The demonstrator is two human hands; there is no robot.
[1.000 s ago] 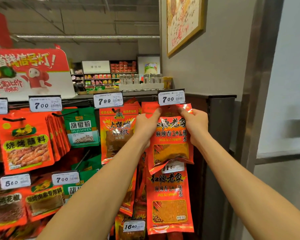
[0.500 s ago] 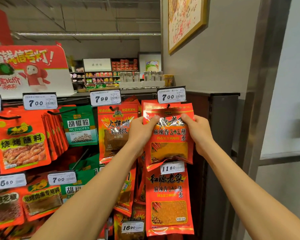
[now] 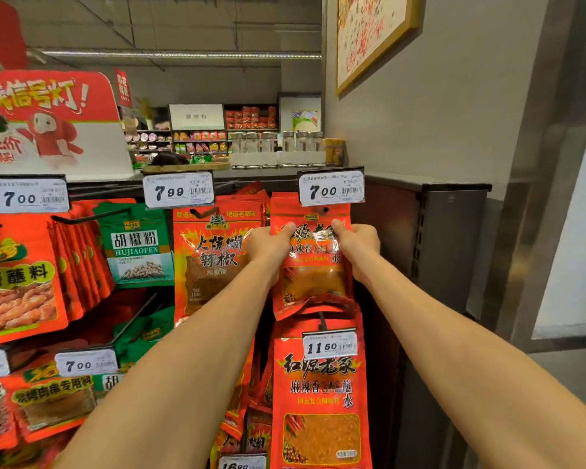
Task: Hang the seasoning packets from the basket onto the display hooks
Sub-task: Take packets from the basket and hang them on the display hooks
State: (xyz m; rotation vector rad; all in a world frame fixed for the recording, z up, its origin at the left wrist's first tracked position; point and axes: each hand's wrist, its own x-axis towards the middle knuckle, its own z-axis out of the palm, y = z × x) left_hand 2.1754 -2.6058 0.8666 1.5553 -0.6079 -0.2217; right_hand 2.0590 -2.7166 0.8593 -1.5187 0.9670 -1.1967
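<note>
While both hands' fingers (image 3: 289, 228) pinch its upper corners, the seasoning packet (image 3: 313, 258) hangs upright, long axis vertical.

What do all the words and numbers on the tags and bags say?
"7 00": white price tag above the held red packet
"7 99": white tag
"7 00": far-left tag
"11 50": lower tag
"HUJIAOFEN": green packet
"7 00": low-left tag
Barcodes and fine print: too small to read.
</note>
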